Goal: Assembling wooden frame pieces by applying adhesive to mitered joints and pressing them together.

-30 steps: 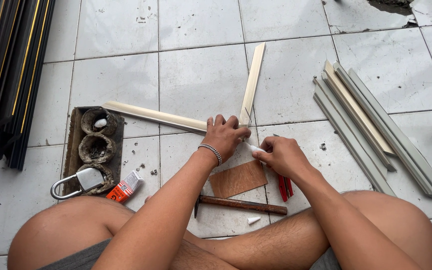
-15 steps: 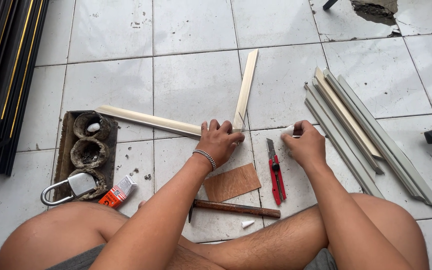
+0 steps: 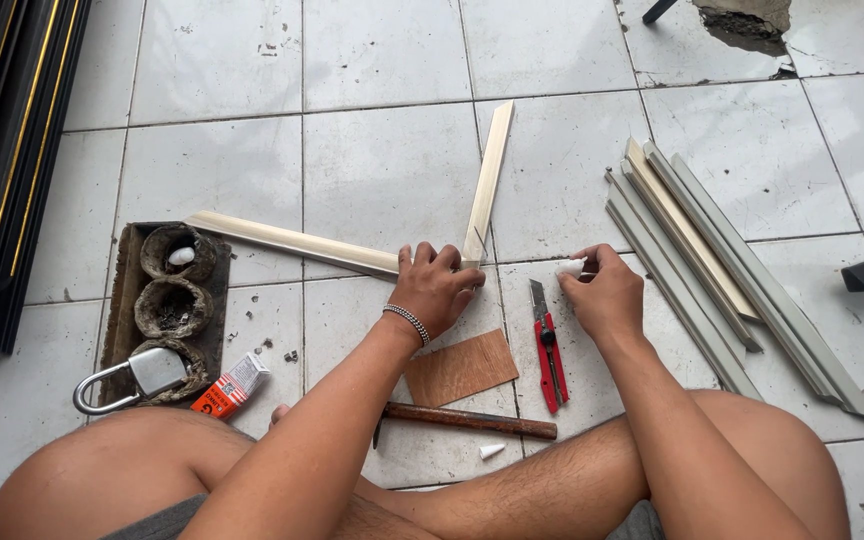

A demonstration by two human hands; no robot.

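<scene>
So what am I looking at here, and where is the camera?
The camera sits on a person's head, looking down at their own bare hands and crossed legs on a tiled floor. The left hand presses on the corner where two pale wooden strips meet. The right hand pinches a small white piece. Between the hands lies a red utility knife. Nearby are a brown wood sheet, a rusty rod, a padlock and a stack of grey strips.

Under the left hand's fingers (image 3: 432, 262) lie pale, smooth wooden strips (image 3: 292, 241); near the right hand's fingers (image 3: 592, 262), a red plastic cutter (image 3: 550, 360) with matt metal blade.
</scene>
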